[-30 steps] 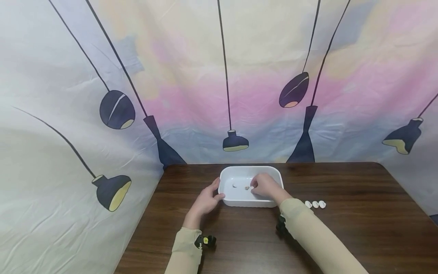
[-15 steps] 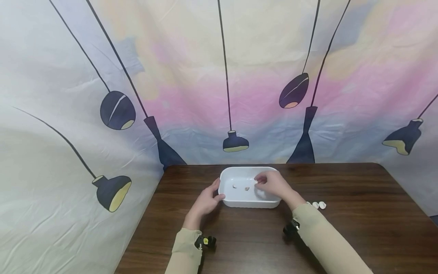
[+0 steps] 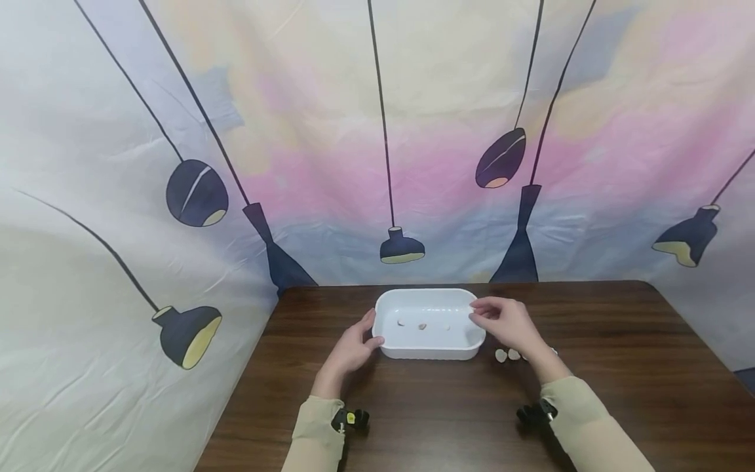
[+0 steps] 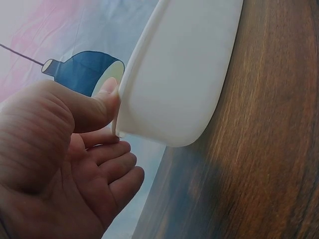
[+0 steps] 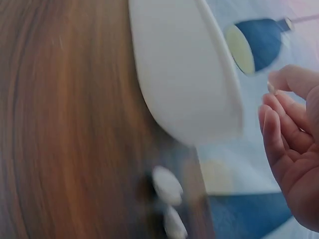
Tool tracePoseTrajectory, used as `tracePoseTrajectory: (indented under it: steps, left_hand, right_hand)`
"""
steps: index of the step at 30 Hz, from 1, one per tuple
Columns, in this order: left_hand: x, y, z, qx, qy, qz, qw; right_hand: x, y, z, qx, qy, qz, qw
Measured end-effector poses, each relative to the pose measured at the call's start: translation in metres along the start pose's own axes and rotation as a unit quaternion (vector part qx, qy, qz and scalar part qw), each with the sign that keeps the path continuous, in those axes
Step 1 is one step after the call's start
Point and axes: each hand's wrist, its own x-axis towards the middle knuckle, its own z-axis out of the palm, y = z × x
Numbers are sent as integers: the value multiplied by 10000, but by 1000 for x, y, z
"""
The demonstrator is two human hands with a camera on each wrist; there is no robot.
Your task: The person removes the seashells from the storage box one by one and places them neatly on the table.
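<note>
A white rectangular tray (image 3: 428,353) stands near the table's back edge. In the head view, several small shells lie apart in a row on its floor, among them a brownish shell (image 3: 422,326) in the middle. My left hand (image 3: 349,349) grips the tray's left end, thumb on the rim, fingers against the outside. Above the tray's right rim is my right hand (image 3: 512,324), thumb and forefinger together. The right wrist view has a tiny pale shell (image 5: 270,88) between those fingertips, mostly hidden. On the table, white shells (image 5: 167,185) lie right of the tray.
The dark wooden table (image 3: 436,406) stretches in front of the tray and to both sides. A fabric backdrop (image 3: 448,164) painted with hanging lamps rises behind it. My right forearm covers part of the row of white shells (image 3: 501,355).
My right hand has moved right from inside the tray to its right rim, uncovering a pale shell in the tray. My left hand keeps its grip on the left end.
</note>
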Motion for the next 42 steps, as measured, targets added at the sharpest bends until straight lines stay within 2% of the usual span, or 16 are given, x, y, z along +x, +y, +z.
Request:
tracePoseTrajectory:
  steps: [4,8,14,20,26,29,35,42]
  left_hand:
    - [0,0,0,-14,-11,-50,10000]
    - [0,0,1,-37,-11,-73,10000]
    - [1,-3,0,-70,-17,-100,9999]
    - [1,-3,-1,-104,-54,-175,9998]
    - [1,-1,-1,-115,-53,-81,9999]
    - [1,-1,0,-126,-44,-61,9999]
    - [2,1,1,-126,-27,-69,9999]
    - [1,1,0,-76,-13,-88,9999]
  right_hand:
    - [-10,13,-25,58,262,133,9996]
    - [-24,34,-53,-143,405,399,9983]
    - [-50,64,-84,-480,329,903,9942]
    - [-73,85,-98,-647,18,1202,9906]
    - [-84,103,-106,-1076,19,1141,9876]
    - [-87,109,-110,-1165,-99,1159,9864]
    - [-92,109,-117,-1189,-429,1342,9829]
    - [-91,104,-116,-1391,-623,1381,9786]
